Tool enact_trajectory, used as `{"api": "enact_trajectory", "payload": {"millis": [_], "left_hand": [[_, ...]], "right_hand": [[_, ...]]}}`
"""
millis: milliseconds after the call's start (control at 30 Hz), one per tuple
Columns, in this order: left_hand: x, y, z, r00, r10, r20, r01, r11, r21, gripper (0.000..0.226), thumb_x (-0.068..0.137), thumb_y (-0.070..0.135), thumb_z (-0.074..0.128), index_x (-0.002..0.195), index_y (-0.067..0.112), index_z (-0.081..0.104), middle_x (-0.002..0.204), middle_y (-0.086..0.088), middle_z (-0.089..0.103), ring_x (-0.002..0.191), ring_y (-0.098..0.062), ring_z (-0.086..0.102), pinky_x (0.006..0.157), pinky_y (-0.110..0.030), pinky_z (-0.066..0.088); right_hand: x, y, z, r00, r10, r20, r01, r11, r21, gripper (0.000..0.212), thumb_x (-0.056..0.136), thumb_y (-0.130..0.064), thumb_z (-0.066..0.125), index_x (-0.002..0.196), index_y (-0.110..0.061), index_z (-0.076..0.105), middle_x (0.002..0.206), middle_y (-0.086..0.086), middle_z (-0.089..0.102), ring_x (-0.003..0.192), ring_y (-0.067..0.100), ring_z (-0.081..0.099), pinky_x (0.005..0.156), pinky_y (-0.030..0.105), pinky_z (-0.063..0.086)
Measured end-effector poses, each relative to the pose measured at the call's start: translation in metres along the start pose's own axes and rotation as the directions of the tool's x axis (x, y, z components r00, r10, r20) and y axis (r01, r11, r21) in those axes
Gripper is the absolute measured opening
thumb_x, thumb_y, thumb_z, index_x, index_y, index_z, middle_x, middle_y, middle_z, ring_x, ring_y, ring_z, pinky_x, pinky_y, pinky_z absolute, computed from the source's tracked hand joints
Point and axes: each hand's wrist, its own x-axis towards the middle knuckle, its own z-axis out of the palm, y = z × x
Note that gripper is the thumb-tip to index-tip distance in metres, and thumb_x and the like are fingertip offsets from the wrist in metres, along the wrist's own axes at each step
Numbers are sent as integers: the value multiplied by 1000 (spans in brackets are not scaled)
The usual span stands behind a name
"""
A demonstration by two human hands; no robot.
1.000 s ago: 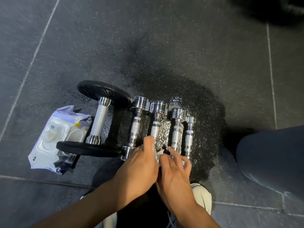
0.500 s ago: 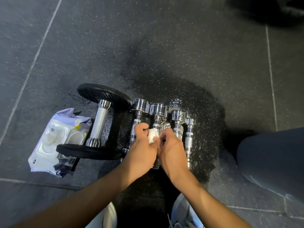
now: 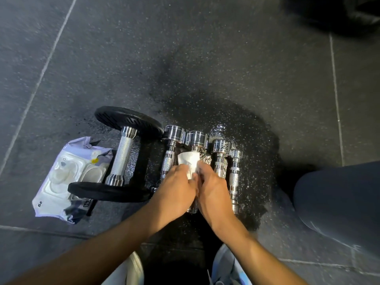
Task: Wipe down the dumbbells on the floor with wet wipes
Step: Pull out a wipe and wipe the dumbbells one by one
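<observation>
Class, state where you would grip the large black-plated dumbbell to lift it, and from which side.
Grip the knurled handle midway between its black plates, from above: the plates hold it off the floor, so fingers can curl under.

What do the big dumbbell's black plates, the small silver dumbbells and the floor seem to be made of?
Large dumbbell's black round plates: probably rubber, matte, ribbed. Small silver dumbbells: polished chrome-like metal, mirror reflections. Dark speckled floor: likely rubber tiles, seams visible.

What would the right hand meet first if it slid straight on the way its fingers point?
Probably the wiped dumbbell's far chrome head: the right hand points roughly toward it, with only the wet wipe it holds in between. Depth is hard to judge.
</observation>
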Motion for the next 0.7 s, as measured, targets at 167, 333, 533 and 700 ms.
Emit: {"api": "enact_trajectory", "payload": {"millis": [167, 333, 533, 700], "left_hand": [[17, 12, -11, 998, 21, 52, -17, 998, -67, 46, 107, 25, 37, 153, 21, 39, 148, -4, 47, 129, -23, 53, 106, -39, 46], [20, 15, -17, 996, 16, 90, -9, 997, -77, 54, 107, 25, 39, 160, 23, 27, 151, -6, 49, 126, -21, 56, 104, -41, 49], [1, 8, -17, 963, -65, 263, 48, 996, 71, 39, 105, 20, 40, 144, 13, 41, 114, -8, 61, 87, -19, 61, 58, -26, 40], [17, 20, -22, 984, -8, 177, 27, 994, -108, 48, 103, 17, 40, 151, 18, 37, 139, -7, 53, 116, -19, 58, 90, -33, 52]], "right_hand": [[20, -8, -4, 996, 69, -58, -59, 985, 163, 24, 104, -5, 52, 118, -20, 64, 92, -4, 73, 86, 15, 68, 66, 28, 54], [19, -10, 1, 994, 102, -34, -94, 978, 189, 22, 107, -5, 46, 109, -10, 68, 86, 4, 73, 73, 17, 68, 60, 30, 53], [1, 5, -7, 963, 208, 174, -206, 978, -29, 16, 104, -12, 54, 92, -16, 65, 73, -6, 68, 53, -1, 58, 49, 14, 43], [19, -11, -13, 985, 153, 84, -160, 983, 93, 24, 106, -9, 52, 90, -24, 63, 75, -9, 67, 59, -4, 59, 53, 13, 50]]}}
